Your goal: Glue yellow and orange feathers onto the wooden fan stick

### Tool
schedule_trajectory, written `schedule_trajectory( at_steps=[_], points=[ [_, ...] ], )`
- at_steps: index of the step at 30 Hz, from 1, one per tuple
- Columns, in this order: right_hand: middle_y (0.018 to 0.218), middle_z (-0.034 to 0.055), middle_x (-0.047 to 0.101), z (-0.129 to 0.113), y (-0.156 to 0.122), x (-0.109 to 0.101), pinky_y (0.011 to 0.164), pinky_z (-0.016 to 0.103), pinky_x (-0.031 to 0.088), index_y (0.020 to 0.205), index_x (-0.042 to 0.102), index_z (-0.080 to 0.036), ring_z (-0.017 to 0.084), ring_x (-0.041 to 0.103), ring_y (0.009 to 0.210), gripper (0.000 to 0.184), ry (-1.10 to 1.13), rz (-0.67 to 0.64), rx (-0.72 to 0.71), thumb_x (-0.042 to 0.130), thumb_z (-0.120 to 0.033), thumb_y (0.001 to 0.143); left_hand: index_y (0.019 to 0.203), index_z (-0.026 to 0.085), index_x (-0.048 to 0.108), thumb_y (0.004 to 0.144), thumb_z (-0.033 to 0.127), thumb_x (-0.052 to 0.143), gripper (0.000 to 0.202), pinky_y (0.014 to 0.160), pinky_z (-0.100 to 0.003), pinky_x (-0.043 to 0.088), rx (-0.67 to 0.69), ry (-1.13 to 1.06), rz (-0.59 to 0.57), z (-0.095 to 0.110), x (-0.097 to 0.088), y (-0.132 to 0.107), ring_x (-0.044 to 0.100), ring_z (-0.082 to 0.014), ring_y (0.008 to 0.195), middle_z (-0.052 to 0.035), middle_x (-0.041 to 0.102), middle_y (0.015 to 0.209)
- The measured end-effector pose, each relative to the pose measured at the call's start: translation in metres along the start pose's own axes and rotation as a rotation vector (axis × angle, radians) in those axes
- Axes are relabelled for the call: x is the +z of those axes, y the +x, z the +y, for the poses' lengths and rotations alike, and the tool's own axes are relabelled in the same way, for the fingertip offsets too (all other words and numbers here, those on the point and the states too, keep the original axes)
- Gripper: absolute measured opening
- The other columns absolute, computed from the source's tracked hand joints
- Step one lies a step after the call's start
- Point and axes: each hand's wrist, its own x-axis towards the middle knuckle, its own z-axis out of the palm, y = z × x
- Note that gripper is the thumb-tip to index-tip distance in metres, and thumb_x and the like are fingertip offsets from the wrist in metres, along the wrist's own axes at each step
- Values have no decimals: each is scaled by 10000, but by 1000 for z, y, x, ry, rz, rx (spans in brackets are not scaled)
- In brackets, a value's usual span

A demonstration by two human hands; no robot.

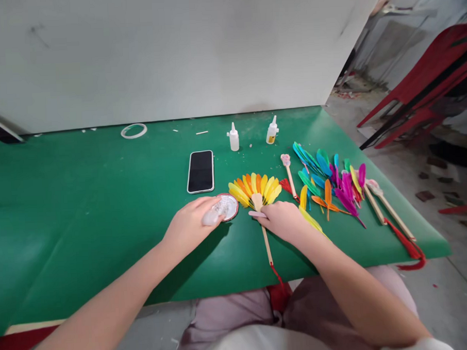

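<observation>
A half-made feather fan [255,190] of yellow and orange feathers lies on the green table [83,202], its wooden handle [266,248] pointing toward me with a red tassel at its end. My right hand [284,222] rests on the handle's top, fingers curled, holding a yellow feather [311,220]. My left hand [189,223] is closed around a small clear glue bottle [212,216], its tip over a round white dish [229,206] just left of the fan.
A black phone [200,171] lies behind the dish. Two small glue bottles [234,138] [272,131] stand farther back, and a white ring [133,131] lies near the wall. Loose coloured feathers [327,184] and spare handles [390,209] lie at the right. Red chairs [426,84] stand beyond the table.
</observation>
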Motion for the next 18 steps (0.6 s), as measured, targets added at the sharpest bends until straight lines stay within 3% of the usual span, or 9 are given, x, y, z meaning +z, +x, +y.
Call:
schedule_trajectory(
  at_steps=[4,7,12,18],
  points=[
    [705,58,687,24,1,-7,520,261,327,714,653,-216,215,642,667,472,71,86,54,343,-528,884,1005,215,643,768,383,597,294,848,-346,497,-63,-173,260,9,-3,13,619,-204,910,-48,665,996],
    [740,56,697,52,4,-8,557,269,344,878,666,-237,222,641,690,414,69,145,123,339,-490,899,916,200,675,761,343,591,227,778,-318,499,-165,-211,412,7,-6,19,602,-180,833,-43,623,923],
    [844,61,709,92,8,7,591,273,368,1095,631,-270,229,635,744,337,86,168,259,426,-425,877,742,175,671,809,370,501,267,474,-212,406,-315,-507,492,-13,2,20,509,-99,543,-5,602,650],
    [680,42,673,103,5,11,517,259,324,1049,656,-255,193,582,584,319,91,278,311,451,-413,862,677,185,622,839,490,426,398,347,-205,267,-380,-786,639,-35,18,20,378,-76,413,8,491,537]
  ],
)
